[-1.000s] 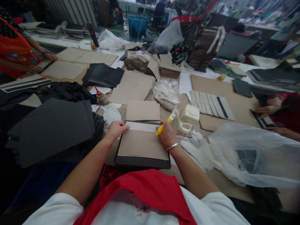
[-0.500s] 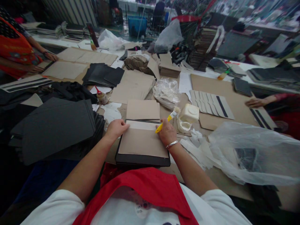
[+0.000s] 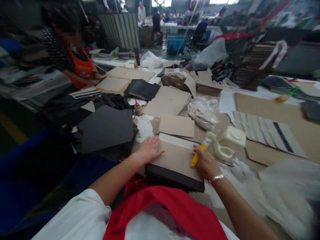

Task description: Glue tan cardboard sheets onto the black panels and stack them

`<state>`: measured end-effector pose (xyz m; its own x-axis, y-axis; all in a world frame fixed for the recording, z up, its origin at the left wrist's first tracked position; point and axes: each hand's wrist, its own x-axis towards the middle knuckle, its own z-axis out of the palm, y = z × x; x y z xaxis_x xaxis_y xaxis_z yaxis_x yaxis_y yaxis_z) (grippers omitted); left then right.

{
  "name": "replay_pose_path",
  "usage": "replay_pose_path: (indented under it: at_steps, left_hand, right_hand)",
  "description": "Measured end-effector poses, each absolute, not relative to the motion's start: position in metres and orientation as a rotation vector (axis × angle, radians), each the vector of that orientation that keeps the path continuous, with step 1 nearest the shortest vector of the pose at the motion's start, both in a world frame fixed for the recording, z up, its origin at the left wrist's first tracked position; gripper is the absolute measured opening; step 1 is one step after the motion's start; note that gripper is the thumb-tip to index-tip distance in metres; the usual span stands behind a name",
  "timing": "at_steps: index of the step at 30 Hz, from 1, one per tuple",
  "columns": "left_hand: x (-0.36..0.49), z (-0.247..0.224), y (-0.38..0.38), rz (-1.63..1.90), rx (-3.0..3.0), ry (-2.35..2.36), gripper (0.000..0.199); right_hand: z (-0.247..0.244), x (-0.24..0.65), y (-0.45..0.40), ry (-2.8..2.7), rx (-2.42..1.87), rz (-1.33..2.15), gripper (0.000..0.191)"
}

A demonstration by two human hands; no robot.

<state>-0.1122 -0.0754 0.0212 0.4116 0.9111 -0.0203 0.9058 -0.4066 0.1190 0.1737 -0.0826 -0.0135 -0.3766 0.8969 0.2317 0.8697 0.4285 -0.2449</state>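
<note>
My left hand point(image 3: 150, 150) lies flat with its fingers stretched out, on the left side of a tan cardboard sheet point(image 3: 176, 159). A white strip point(image 3: 176, 140) runs along the sheet's far edge, and black panels point(image 3: 172, 179) are stacked beneath. In my right hand point(image 3: 208, 164), at the sheet's right edge, is a paintbrush point(image 3: 195, 160) with a yellow handle, its bristles pointing away from me. Just beyond the brush stands a cut-open white plastic jug point(image 3: 235, 138). Another tan board point(image 3: 177, 125) lies against the far side of the stack.
Dark grey panels point(image 3: 106, 130) are piled on the left, near a small red-capped bottle point(image 3: 137, 109). A clear plastic bag point(image 3: 203, 110) lies behind the jug, and plastic sheeting point(image 3: 287, 190) spreads at right. A person in an orange apron point(image 3: 82, 68) works at far left.
My view has turned left, so the table appears shifted right. My left hand has gone from pinching the strip's left end to lying flat. The paintbrush stays in my right hand.
</note>
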Motion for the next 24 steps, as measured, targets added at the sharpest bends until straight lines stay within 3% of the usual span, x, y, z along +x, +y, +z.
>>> replay_pose_path:
  at_steps: [2, 5, 8, 11, 15, 19, 21, 24]
  left_hand:
    - [-0.141, 0.034, -0.089, 0.322, 2.646, 1.66, 0.047]
    - [-0.187, 0.047, -0.109, 0.691, 2.627, 1.977, 0.048]
    - [-0.234, 0.048, -0.119, 0.59, 2.396, 2.283, 0.057]
    - [-0.27, 0.046, -0.118, 0.382, 2.359, 2.181, 0.044]
    - [-0.295, 0.062, -0.121, 0.408, 2.364, 1.983, 0.026]
    - [-0.277, 0.091, -0.136, 1.011, 2.531, 2.172, 0.023]
    - [-0.242, 0.099, -0.144, 1.322, 2.753, 2.014, 0.024]
    - [-0.163, 0.09, -0.153, 1.208, 3.158, 1.145, 0.034]
  right_hand:
    - [-0.015, 0.188, -0.086, -2.271, -1.557, 0.059, 0.042]
    - [-0.013, 0.187, -0.091, -2.114, -1.534, 0.021, 0.034]
    - [-0.001, 0.167, -0.095, -2.056, -1.455, 0.089, 0.03]
    - [0.013, 0.146, -0.098, -2.081, -1.351, 0.203, 0.023]
    - [0.028, 0.135, -0.105, -2.009, -1.292, 0.311, 0.023]
    - [0.041, 0.144, -0.114, -1.715, -1.252, 0.504, 0.03]
    - [0.048, 0.154, -0.115, -1.483, -1.234, 0.632, 0.04]
    - [0.057, 0.174, -0.112, -1.189, -1.227, 0.737, 0.051]
